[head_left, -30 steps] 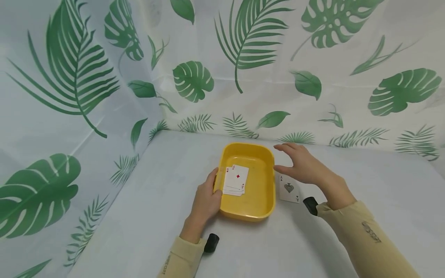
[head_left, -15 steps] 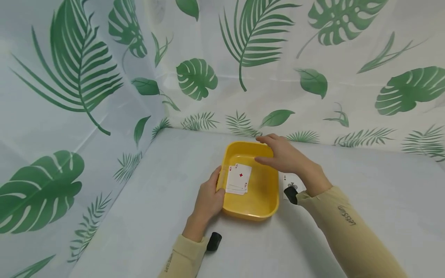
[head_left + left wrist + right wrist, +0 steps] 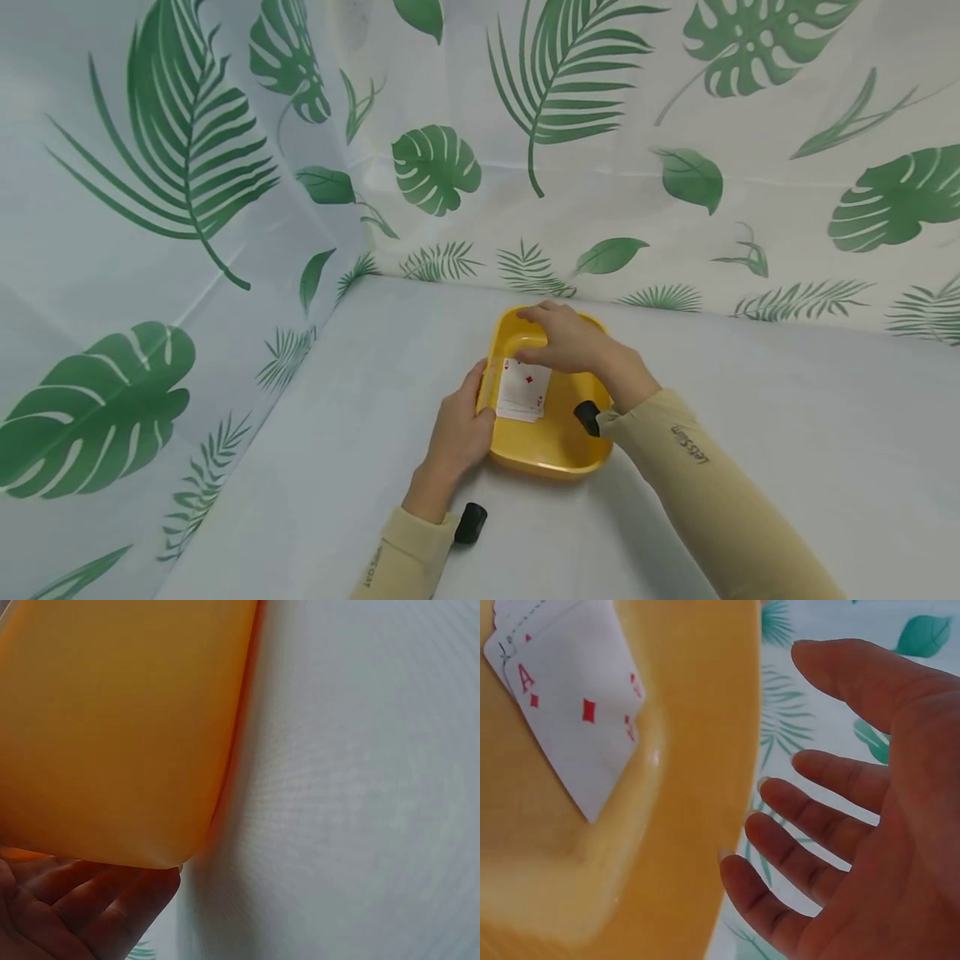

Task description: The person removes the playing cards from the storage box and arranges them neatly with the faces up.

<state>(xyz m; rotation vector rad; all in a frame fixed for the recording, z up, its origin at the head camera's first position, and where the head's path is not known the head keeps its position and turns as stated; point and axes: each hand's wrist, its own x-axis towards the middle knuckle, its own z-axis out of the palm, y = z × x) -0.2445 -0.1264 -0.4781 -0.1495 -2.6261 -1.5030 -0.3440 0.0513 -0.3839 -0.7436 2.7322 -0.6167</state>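
Observation:
A yellow rectangular plastic basin (image 3: 536, 457) stands on the white-covered table. Inside, toward its left side, lies a small stack of playing cards (image 3: 522, 400); the top one is an ace of diamonds (image 3: 570, 697) in the right wrist view. My left hand (image 3: 459, 429) grips the basin's left edge, thumb at the rim and fingers (image 3: 112, 907) against the outer wall. Over the far part of the basin hovers my right hand (image 3: 566, 340), fingers spread and holding nothing, partly covering the cards in the head view.
White cloth with green leaf prints (image 3: 435, 171) hangs behind and to the left of the table (image 3: 360, 367). A black wrist device (image 3: 471, 523) sits at the left cuff, another black wrist device (image 3: 587, 418) at the right.
My right hand has moved left, from beside the basin's right rim to over its inside. The single ace on the table right of the basin is now hidden by my right arm.

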